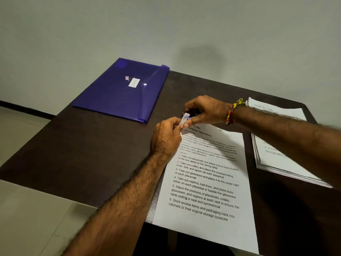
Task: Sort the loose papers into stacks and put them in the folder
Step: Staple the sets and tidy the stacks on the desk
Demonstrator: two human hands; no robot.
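Dark matte table (92, 145), both hands' (167, 139) (204, 109) grip pinching printed sheet's (204, 182) curled corner; glossy purple folder (121, 89) beside.

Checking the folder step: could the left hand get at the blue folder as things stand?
Probably yes: bare table lies between the left hand and the blue folder, but it grips the paper's corner and must release first.

dark table (96, 154) against pale wall (166, 24), tiled floor (27, 218) below

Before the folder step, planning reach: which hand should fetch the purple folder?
Probably left: the left hand lies on the purple folder's side; the right hand would cross over.
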